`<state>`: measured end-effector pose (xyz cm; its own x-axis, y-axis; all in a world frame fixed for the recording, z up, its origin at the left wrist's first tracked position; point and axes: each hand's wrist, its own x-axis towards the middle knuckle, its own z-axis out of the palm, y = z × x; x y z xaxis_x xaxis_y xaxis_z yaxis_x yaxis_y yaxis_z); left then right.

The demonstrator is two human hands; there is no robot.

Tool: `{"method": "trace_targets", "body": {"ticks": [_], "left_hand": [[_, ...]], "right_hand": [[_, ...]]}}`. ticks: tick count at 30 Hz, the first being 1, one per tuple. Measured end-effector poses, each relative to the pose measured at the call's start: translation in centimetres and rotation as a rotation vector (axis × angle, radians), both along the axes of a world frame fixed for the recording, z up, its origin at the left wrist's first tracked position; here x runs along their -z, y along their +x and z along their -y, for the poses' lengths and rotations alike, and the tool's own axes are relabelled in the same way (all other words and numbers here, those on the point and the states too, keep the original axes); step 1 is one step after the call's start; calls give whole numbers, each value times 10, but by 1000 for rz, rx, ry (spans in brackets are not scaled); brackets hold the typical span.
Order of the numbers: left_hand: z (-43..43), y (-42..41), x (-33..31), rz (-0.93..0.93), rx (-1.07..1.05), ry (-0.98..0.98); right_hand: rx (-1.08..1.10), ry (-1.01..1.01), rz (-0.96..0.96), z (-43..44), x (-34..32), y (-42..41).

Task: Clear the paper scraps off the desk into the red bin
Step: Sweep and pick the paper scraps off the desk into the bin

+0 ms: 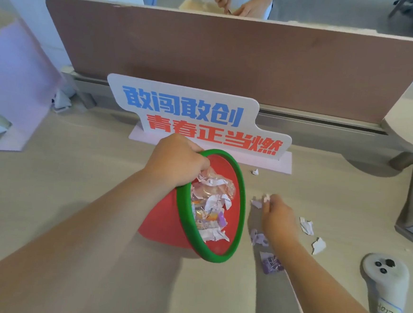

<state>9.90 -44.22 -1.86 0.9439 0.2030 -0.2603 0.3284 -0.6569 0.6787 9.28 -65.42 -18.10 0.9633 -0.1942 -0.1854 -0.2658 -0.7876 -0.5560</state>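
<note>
My left hand [175, 161] grips the far side of the green rim [242, 208] of the round red plastic bin [161, 217], its fingers curled over the rim into the mouth. The bin is about mid-surface [76, 170] and tipped over. Its base-to-mouth axis runs roughly left to right, and the mouth points toward the right edge, where the loose paper lies. Crumpled paper and wrappers are already inside. I cannot tell whether its lower wall touches the surface.

My right hand [279, 219] is the nearer one to the scraps. It reaches just beside the mouth, fingers pointing at the far edge. Its fingertips [269, 203] meet a small pale pink scrap [267, 198], but blur hides whether they pinch it or only touch it.

The rest runs from far edge to near edge alongside the rim:
- a tiny white scrap [255, 171] near the printed sign board [199, 113]
- a flat lilac scrap [256, 203] by the fingertips
- a crumpled lilac piece [258, 237]
- a purple printed wrapper [271, 263] under my forearm

Two torn white pieces [306, 226] [319, 245] lie on the side of my right hand away from the bin. I judge a leftward sweep suits the lilac line best, since the open mouth lies directly that way. A white handheld controller [386, 281] rests toward the near right corner.
</note>
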Motion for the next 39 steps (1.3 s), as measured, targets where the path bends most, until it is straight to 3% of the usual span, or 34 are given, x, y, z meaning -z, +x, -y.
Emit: {"method": "trace_targets", "body": {"ticks": [2, 4, 9, 15, 17, 20, 24, 30, 33, 39], "left_hand": [[-3, -3, -1, -3, 11, -19], [-6, -6, -3, 1, 26, -30], [-7, -10, -4, 30, 16, -17], [-5, -15, -2, 27, 82, 33], [-2, -16, -1, 33, 114, 72], [0, -16, -1, 35, 147, 103], [-1, -18, -3, 31, 122, 63], [-8, -18, -2, 65, 15, -44], [-9, -16, 1, 61, -25, -51], [-7, -17, 4, 53, -29, -74]], "right_hand": [[133, 201, 183, -26, -35, -5], [70, 291, 278, -58, -65, -12], [-371, 220, 186, -122, -80, -25], [-412, 563, 155, -107, -102, -52], [-330, 587, 204, -86, -104, -61], [-29, 512, 325, -42, -87, -68], [283, 322, 209, 33, -42, -71], [173, 73, 30, 84, 10, -44], [85, -89, -6, 61, 22, -46], [9, -134, 47, 4, 35, -85]]}}
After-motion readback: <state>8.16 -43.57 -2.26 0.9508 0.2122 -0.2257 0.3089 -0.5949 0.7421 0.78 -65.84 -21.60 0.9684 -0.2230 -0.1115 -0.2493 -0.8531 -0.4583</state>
